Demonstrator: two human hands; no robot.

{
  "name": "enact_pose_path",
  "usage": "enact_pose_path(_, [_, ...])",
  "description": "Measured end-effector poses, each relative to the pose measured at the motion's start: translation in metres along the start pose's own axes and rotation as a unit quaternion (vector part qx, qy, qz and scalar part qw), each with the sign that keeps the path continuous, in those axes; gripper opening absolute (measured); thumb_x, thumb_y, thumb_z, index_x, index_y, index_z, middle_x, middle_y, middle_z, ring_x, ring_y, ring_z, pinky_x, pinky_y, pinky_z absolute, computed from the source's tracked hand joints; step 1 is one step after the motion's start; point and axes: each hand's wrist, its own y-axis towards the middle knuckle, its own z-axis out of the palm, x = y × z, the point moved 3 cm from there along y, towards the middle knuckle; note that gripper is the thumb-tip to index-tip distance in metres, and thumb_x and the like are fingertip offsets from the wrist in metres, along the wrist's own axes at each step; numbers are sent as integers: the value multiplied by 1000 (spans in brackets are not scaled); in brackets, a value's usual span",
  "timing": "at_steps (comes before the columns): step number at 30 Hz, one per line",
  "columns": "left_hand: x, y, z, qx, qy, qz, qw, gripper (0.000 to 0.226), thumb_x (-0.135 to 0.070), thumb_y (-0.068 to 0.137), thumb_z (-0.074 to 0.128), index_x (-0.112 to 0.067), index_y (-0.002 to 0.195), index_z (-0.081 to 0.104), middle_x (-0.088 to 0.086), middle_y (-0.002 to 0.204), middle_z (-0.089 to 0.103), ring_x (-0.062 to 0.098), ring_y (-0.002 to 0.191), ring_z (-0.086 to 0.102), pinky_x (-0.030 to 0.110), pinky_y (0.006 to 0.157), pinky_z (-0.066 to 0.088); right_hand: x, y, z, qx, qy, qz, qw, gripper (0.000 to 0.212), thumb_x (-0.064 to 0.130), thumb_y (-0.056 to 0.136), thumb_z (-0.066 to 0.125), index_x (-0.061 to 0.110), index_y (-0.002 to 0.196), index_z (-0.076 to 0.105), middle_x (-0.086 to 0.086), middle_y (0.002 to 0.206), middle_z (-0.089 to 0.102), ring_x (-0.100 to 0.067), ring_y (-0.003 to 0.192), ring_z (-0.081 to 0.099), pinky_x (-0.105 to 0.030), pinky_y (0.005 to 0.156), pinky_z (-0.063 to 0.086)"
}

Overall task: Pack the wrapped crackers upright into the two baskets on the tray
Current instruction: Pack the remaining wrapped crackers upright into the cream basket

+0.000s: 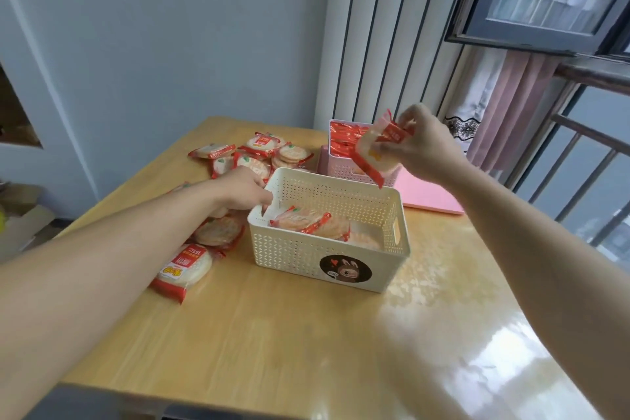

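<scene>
Wrapped cracker (pixel 378 155) pinched in your right hand (pixel 424 143) above the cream basket (pixel 329 251), left hand (pixel 243 189) loosely curled, seemingly empty, at its rim; next lower it in upright.

Open tabletop lies near side of the cream perforated plastic basket (pixel 327 239); loose red-wrapped round crackers (pixel 218 232) crowd its left, pink perforated basket (pixel 354 160) blocks behind.

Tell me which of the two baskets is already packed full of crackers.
The pink basket at the back: red wrappers stand packed to its rim. The cream basket in front, with the round sticker, holds only a few packets.
</scene>
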Motion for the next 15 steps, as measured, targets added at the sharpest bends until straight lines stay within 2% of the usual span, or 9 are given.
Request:
enact_pose_path(2, [0, -3, -2, 23, -21, 2, 1000, 24, -32, 86, 76, -11, 87, 64, 4, 73, 45, 17, 59, 42, 27, 48, 34, 35, -12, 29, 144, 4, -51, 988, 38, 27, 83, 81, 21, 106, 51, 5, 100, 66, -13, 89, 69, -26, 65, 61])
enact_pose_path(3, [2, -3, -3, 34, -59, 0, 998, 32, -40, 89, 74, -9, 94, 66, 3, 78, 53, 17, 60, 50, 26, 46, 40, 42, -18, 45, 205, -54, -61, 975, 38, 28, 84, 80, 21, 110, 54, 2, 106, 67, -17, 94, 68, -31, 74, 62])
enact_pose_path(4, [4, -3, -8, 35, -106, -4, 994, 35, -42, 91, 72, -8, 95, 64, 2, 86, 63, 19, 64, 60, 24, 46, 47, 46, -21, 62, 263, -168, -80, 947, 38, 33, 86, 78, 21, 116, 57, 1, 110, 67, -20, 98, 67, -32, 81, 61])
enact_pose_path(6, [12, -7, -26, -32, -150, 10, 988, 33, -39, 94, 69, -6, 100, 67, 7, 99, 75, 24, 79, 74, 31, 56, 59, 47, -28, 87, 352, -383, -115, 846, 41, 42, 91, 70, 16, 123, 64, -1, 115, 69, -22, 102, 66, -28, 85, 55])
enact_pose_path(7, [20, -6, -42, -93, -107, 28, 990, 27, -38, 92, 72, -12, 100, 69, 7, 102, 76, 24, 87, 74, 35, 66, 61, 50, -28, 93, 363, -444, -131, 808, 42, 43, 92, 68, 15, 124, 66, -2, 117, 70, -23, 103, 66, -30, 86, 55])
enact_pose_path(9, [39, -10, -73, -146, 43, 45, 987, 30, -43, 83, 79, -23, 103, 71, 0, 116, 72, 18, 101, 67, 35, 87, 54, 70, -20, 97, 314, -424, -149, 836, 37, 40, 94, 66, 17, 123, 67, -3, 119, 69, -24, 103, 66, -38, 89, 57])
enact_pose_path(10, [49, -12, -83, -114, 104, 33, 987, 44, -48, 78, 82, -26, 113, 68, -2, 127, 66, 17, 111, 61, 33, 94, 49, 83, -15, 99, 268, -391, -163, 865, 33, 37, 95, 65, 19, 124, 67, -2, 120, 68, -24, 103, 66, -41, 88, 58])
enact_pose_path(12, [76, -18, -94, 34, 140, -30, 989, 97, -59, 66, 86, -30, 147, 43, -1, 153, 43, 20, 135, 44, 34, 111, 37, 111, -6, 117, 228, -326, -210, 893, 39, 35, 94, 68, 24, 131, 62, 0, 126, 67, -25, 111, 64, -42, 91, 56])
enact_pose_path(15, [105, -32, -87, 235, 92, -87, 964, 162, -66, 34, 96, -43, 159, -4, -14, 168, 6, 15, 154, 11, 38, 125, 17, 142, -12, 167, 373, -265, -220, 861, 88, 44, 82, 80, 25, 155, 35, 0, 153, 49, -26, 134, 52, -42, 107, 47])
